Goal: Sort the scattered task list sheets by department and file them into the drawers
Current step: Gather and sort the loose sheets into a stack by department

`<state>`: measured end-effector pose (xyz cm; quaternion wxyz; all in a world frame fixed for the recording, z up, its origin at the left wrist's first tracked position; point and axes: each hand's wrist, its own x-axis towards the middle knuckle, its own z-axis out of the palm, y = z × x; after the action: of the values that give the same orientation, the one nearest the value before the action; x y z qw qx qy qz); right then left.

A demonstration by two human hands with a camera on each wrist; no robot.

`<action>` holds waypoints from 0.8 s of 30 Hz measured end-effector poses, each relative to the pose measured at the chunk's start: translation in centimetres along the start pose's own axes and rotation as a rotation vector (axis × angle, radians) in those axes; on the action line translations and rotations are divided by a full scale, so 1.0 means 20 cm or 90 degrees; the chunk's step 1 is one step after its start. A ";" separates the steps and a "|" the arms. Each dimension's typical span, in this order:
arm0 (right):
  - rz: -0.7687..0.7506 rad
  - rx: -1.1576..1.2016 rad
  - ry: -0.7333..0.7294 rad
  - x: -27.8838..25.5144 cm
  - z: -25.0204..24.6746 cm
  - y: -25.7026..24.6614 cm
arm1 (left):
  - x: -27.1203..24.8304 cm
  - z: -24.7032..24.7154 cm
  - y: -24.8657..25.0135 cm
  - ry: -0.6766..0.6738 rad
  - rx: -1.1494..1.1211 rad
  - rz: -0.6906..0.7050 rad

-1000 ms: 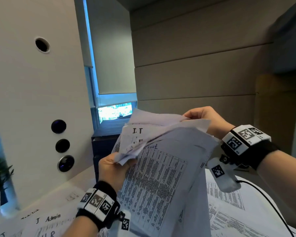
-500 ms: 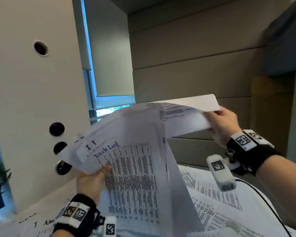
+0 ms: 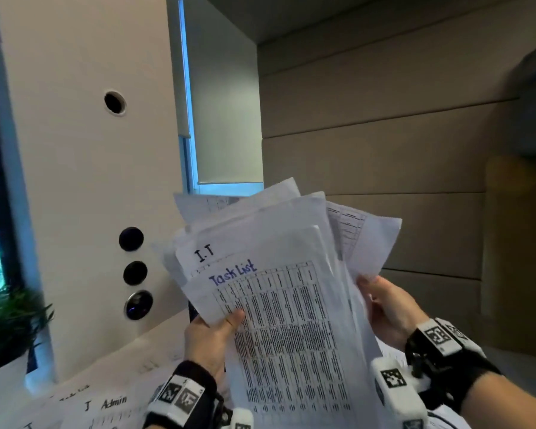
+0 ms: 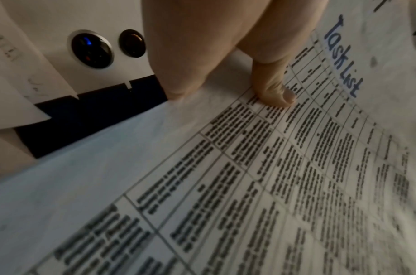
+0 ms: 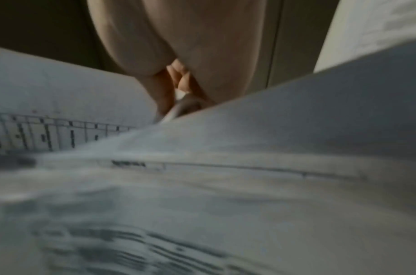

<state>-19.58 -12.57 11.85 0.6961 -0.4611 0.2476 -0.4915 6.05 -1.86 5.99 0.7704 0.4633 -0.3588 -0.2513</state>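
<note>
Right, the bundle of sheets (image 3: pixel 279 305) is being held up in the air, fanned and ragged, well above the bench (image 3: pixel 143 357). The front sheet is showing "Task List" in blue, and just behind it another is peeking out marked "I.T".

The left hand (image 3: pixel 209 339) is gripping the bundle at its left edge, thumb (image 4: pixel 276 93) pressing down on the printed table, the other fingers going behind the paper. The right hand (image 3: pixel 390 308) is closing on the bundle's right edge; the right wrist view is showing fingers curled into the layers, pinching paper.

Now the danger, as I'm judging it: those sheets are splaying at odd angles above the hands, corners sticking out right of the bundle. With only edge grips holding thin paper, a loose sheet could be sliding out and dropping back among the ones lying on the bench below the bundle, undoing the sorting. A squeeze too hard could be creasing them.

Below and left of the bundle, a sheet marked "Admin" (image 3: pixel 112 404) is lying on the bench, so departments could be getting mixed.

What's hard to see: the drawers aren't showing anywhere. The headings of the sheets behind the front two are hidden. The right wrist view is blurry and dim, and the bundle's lower end is running out of the head view.
</note>
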 end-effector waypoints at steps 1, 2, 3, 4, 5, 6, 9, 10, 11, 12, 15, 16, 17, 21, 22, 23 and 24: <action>0.025 -0.062 -0.013 -0.02 0.01 0.01 | 0.00 0.01 0.01 -0.008 -0.011 0.004; 0.044 -0.125 -0.032 -0.03 0.02 0.01 | 0.00 0.02 0.03 -0.017 -0.028 0.007; 0.057 -0.175 -0.044 -0.04 0.02 0.01 | 0.01 0.03 0.04 -0.022 -0.040 0.005; 0.067 -0.209 -0.052 -0.05 0.02 0.01 | 0.01 0.04 0.05 -0.024 -0.050 0.005; 0.076 -0.231 -0.055 -0.05 0.02 0.02 | 0.01 0.04 0.06 -0.021 -0.059 0.006; 0.084 -0.248 -0.063 -0.05 0.02 0.02 | 0.02 0.04 0.06 -0.015 -0.060 0.012; 0.057 -0.367 -0.078 -0.06 0.01 0.02 | 0.04 0.03 0.04 0.041 -0.007 0.034; 0.029 -0.402 -0.072 -0.06 0.01 0.01 | 0.05 0.02 0.03 0.058 0.005 0.033; -0.006 -0.424 -0.063 -0.06 0.01 -0.01 | 0.06 0.02 0.03 0.068 0.014 0.028; -0.050 -0.426 -0.049 -0.06 0.02 -0.05 | 0.06 0.01 0.03 0.067 0.024 0.025; -0.198 -0.441 -0.049 -0.06 0.07 -0.18 | 0.06 0.00 0.05 0.051 0.061 0.026; -0.237 -0.482 -0.063 -0.05 0.09 -0.21 | 0.06 0.00 0.05 0.045 0.072 0.032; -0.256 -0.522 -0.069 -0.04 0.10 -0.23 | 0.06 -0.01 0.06 0.044 0.078 0.035; -0.199 -0.437 0.005 0.00 0.08 -0.22 | 0.06 -0.02 0.09 0.077 -0.006 0.011; -0.175 -0.374 0.024 -0.01 0.06 -0.20 | 0.06 -0.02 0.09 0.088 -0.056 -0.003; -0.147 -0.322 0.042 -0.02 0.05 -0.17 | 0.07 -0.02 0.10 0.097 -0.106 -0.019; -0.111 -0.291 0.054 -0.04 0.03 -0.13 | 0.07 -0.02 0.10 0.105 -0.139 -0.036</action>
<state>-20.57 -11.83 14.45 0.5179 -0.6052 0.3403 -0.4997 7.34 -1.82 8.21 0.8357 0.4057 -0.2517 -0.2714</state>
